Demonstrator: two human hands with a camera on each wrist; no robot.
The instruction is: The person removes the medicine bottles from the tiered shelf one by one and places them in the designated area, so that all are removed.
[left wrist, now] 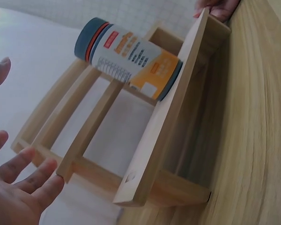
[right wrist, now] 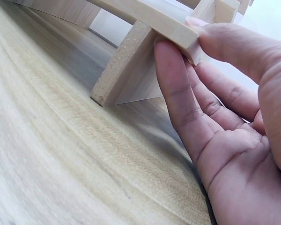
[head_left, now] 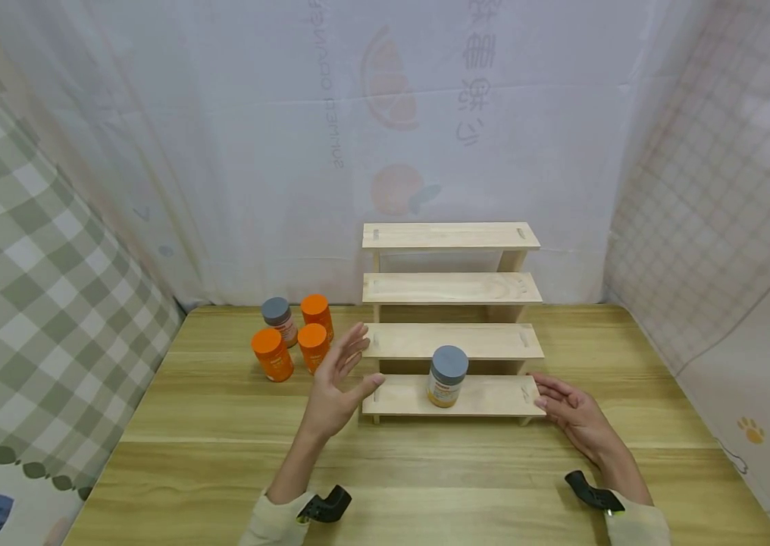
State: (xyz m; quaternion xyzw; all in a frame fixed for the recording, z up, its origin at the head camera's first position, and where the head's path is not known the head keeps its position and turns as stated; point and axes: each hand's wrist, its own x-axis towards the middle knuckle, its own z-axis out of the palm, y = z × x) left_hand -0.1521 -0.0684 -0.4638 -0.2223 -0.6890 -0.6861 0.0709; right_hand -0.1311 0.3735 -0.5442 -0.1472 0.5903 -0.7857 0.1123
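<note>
A stepped wooden rack with several board tiers stands on the table. On its lowest board sits an upright jar with a grey-blue lid and a white and orange label. My right hand pinches the right end of that board, thumb on top and forefinger under it, as the right wrist view shows. At the rack's left side my left hand holds nothing. Its fingers are spread, their tips close to the left end of the second-lowest tier.
Left of the rack, three orange jars and another grey-lidded jar stand grouped on the wooden table. A white printed curtain hangs behind the table. Patterned cloths flank it on both sides.
</note>
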